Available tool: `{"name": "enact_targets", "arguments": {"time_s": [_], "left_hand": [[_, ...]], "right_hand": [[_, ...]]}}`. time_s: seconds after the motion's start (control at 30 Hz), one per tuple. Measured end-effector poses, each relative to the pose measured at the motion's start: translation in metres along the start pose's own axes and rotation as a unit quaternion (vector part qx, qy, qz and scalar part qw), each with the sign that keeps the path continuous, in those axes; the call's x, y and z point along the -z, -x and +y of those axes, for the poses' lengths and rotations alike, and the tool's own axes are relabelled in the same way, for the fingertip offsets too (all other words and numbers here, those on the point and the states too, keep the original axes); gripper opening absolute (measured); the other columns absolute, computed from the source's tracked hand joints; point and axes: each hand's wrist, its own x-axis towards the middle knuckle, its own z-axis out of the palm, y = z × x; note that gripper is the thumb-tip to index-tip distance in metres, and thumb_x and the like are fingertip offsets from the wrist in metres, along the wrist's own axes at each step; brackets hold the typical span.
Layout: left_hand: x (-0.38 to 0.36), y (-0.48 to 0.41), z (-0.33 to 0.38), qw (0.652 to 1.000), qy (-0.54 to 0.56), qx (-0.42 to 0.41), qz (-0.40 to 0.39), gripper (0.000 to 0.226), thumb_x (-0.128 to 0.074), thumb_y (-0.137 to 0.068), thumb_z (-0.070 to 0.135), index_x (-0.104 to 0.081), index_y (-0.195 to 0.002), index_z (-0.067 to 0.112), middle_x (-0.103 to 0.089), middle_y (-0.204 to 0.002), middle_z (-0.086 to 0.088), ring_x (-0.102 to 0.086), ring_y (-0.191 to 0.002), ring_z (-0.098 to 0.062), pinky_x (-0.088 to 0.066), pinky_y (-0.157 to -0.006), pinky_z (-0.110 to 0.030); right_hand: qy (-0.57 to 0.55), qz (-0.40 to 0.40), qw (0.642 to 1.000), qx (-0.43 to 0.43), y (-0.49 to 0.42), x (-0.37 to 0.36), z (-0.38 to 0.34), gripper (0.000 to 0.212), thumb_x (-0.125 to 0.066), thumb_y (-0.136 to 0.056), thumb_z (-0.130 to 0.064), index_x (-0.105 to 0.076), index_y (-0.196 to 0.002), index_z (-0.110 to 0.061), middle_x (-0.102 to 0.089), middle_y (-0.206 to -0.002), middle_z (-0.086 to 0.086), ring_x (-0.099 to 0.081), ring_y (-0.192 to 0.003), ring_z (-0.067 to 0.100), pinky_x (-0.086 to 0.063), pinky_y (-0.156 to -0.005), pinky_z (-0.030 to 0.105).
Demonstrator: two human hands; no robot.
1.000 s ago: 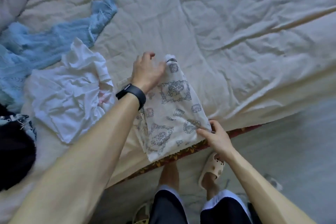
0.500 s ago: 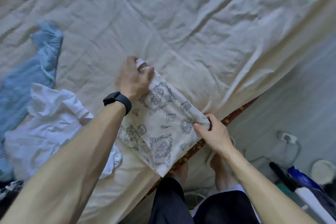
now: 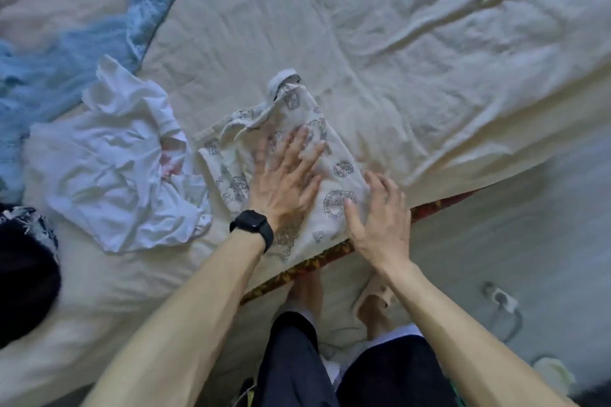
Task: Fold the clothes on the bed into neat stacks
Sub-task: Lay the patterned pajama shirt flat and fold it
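Cream, grey-printed folded cotton garment point(image 3: 344, 172), near edge of cream-sheeted bed point(image 3: 396, 59): earlier corner pinches released, left hand point(image 3: 284, 185) now pressing flat, right hand point(image 3: 380, 218) loose-fingered at its edge, apparently smoothing the fold.

The light is dim, soft and cool. The sheet point(image 3: 429, 43) looks brightest toward the upper right of the frame, and its creases throw only faint shadows. Motion blur smears the fingers of my left hand point(image 3: 284, 182); my right hand point(image 3: 380, 218) is a little sharper. At the left edge a dark cloth point(image 3: 23, 274) sinks to black without detail. The wide lens stretches my forearms along the bottom edge.
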Motion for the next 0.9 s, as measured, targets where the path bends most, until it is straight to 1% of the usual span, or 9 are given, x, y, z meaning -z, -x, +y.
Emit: {"name": "enact_targets", "arguments": {"time_s": [0.07,0.1,0.2,0.27,0.4,0.53,0.6,0.7,0.9], "left_hand": [[0.005,0.044,0.022,0.972,0.109,0.184,0.098,0.065,-0.050,-0.095,0.049,-0.035,-0.154,0.028,-0.026,-0.163,-0.006,-0.024,-0.150,-0.028,-0.015,-0.118,-0.056],[0.005,0.067,0.034,0.927,0.171,0.305,0.136,0.065,-0.059,-0.091,0.046,-0.042,-0.149,0.024,-0.034,-0.157,-0.010,-0.032,-0.144,-0.031,-0.025,-0.114,-0.055],[-0.006,0.123,0.057,0.707,0.378,0.582,0.133,0.072,-0.074,-0.085,0.045,-0.040,-0.142,0.016,-0.045,-0.141,-0.015,-0.043,-0.129,-0.035,-0.037,-0.103,-0.048],[-0.019,0.145,0.062,0.566,0.545,0.614,0.081,0.074,-0.074,-0.085,0.048,-0.038,-0.141,0.016,-0.052,-0.134,-0.008,-0.052,-0.121,-0.028,-0.044,-0.102,-0.043],[-0.029,0.157,0.058,0.468,0.683,0.558,0.046,0.032,-0.069,-0.092,0.039,-0.065,-0.118,0.021,-0.067,-0.126,0.000,-0.063,-0.106,-0.014,-0.049,-0.095,-0.038],[-0.024,0.164,0.064,0.293,0.795,0.522,0.094,0.043,-0.065,-0.096,0.022,-0.056,-0.136,0.009,-0.064,-0.131,-0.011,-0.061,-0.118,-0.028,-0.053,-0.084,-0.036],[-0.013,0.170,0.074,0.262,0.812,0.506,0.127,0.037,-0.064,-0.097,0.014,-0.056,-0.131,0.004,-0.066,-0.128,-0.017,-0.065,-0.111,-0.030,-0.056,-0.077,-0.034],[0.005,0.186,0.093,0.277,0.784,0.534,0.157,0.024,-0.066,-0.094,0.005,-0.054,-0.115,0.006,-0.065,-0.127,-0.020,-0.064,-0.108,-0.031,-0.055,-0.069,-0.034],[0.014,0.236,0.144,0.263,0.744,0.604,0.113,0.031,-0.068,-0.088,-0.007,-0.054,-0.110,0.009,-0.066,-0.117,-0.023,-0.067,-0.095,-0.031,-0.057,-0.067,-0.034]], "right_hand": [[-0.133,-0.065,0.983,-0.107,0.003,0.016,0.007,0.048,-0.064,-0.092,-0.051,-0.055,-0.128,-0.020,-0.057,-0.125,0.001,-0.056,-0.112,0.018,-0.044,-0.094,0.033],[-0.191,-0.120,0.962,-0.156,0.002,0.022,0.011,0.042,-0.068,-0.091,-0.050,-0.057,-0.122,-0.024,-0.062,-0.119,-0.003,-0.060,-0.105,0.011,-0.045,-0.087,0.028],[-0.246,-0.216,0.924,-0.198,-0.004,0.034,0.020,0.038,-0.074,-0.090,-0.045,-0.063,-0.119,-0.023,-0.070,-0.112,-0.008,-0.065,-0.100,0.011,-0.050,-0.084,0.029],[-0.244,-0.236,0.923,-0.179,-0.008,0.034,0.024,0.039,-0.074,-0.091,-0.041,-0.065,-0.121,-0.017,-0.072,-0.112,0.001,-0.065,-0.089,0.013,-0.051,-0.079,0.032],[-0.272,-0.265,0.910,-0.165,-0.014,0.036,0.025,0.030,-0.070,-0.096,-0.034,-0.067,-0.113,-0.009,-0.072,-0.115,0.018,-0.069,-0.092,0.026,-0.056,-0.084,0.043],[-0.351,-0.250,0.881,-0.193,0.001,0.043,0.020,0.032,-0.064,-0.100,-0.027,-0.059,-0.118,-0.001,-0.069,-0.120,0.023,-0.069,-0.110,0.033,-0.052,-0.101,0.052],[-0.401,-0.236,0.862,-0.199,0.015,0.054,0.016,0.030,-0.061,-0.102,-0.027,-0.058,-0.117,0.000,-0.071,-0.115,0.020,-0.071,-0.105,0.030,-0.060,-0.088,0.038],[-0.424,-0.190,0.860,-0.212,0.044,0.076,0.016,0.026,-0.062,-0.101,-0.025,-0.056,-0.112,-0.002,-0.071,-0.106,0.015,-0.072,-0.088,0.023,-0.059,-0.072,0.026],[-0.390,-0.191,0.847,-0.306,0.108,0.099,0.057,0.027,-0.065,-0.099,-0.018,-0.056,-0.111,0.004,-0.067,-0.117,0.025,-0.071,-0.094,0.026,-0.057,-0.080,0.032]]}}
